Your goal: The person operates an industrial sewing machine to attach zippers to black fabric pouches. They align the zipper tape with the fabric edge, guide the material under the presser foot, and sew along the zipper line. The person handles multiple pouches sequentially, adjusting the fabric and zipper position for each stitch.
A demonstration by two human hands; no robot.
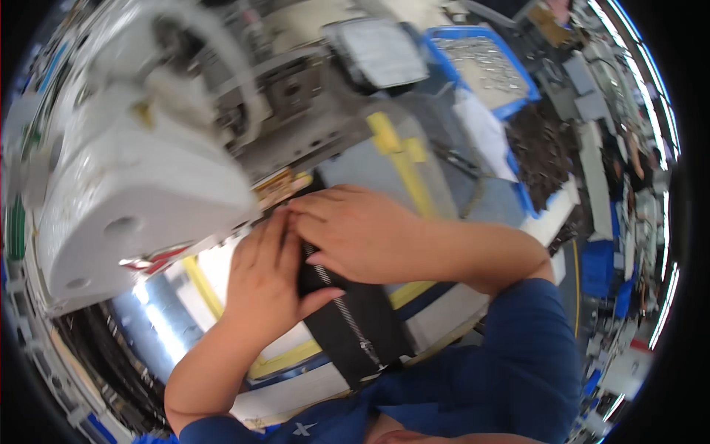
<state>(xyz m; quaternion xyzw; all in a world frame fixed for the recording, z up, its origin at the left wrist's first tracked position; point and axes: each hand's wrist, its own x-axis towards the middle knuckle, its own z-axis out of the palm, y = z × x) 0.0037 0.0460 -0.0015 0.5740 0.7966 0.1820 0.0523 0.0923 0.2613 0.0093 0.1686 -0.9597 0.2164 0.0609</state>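
Note:
A black fabric strip with a metal zipper [355, 330] lies lengthwise on the work surface and runs up toward the machine. My left hand [262, 277] lies flat along its left edge, fingers stretched forward and thumb out toward the zipper teeth. From the right, my right hand [362, 233] rests flat across the strip's upper part, its fingertips close to those of the left hand. The fabric's far end is partly hidden under my fingers. Just beyond the fingertips stands a white sewing machine [148, 177], its head to the left of my hands. The needle area cannot be made out.
Yellow tape strips [407, 166] mark the table. At the back right, a blue tray [481, 66] holds many small silvery metal pieces, beside a heap of dark brown pieces [543, 152]. A white-topped dark item [381, 52] sits behind the machine bed.

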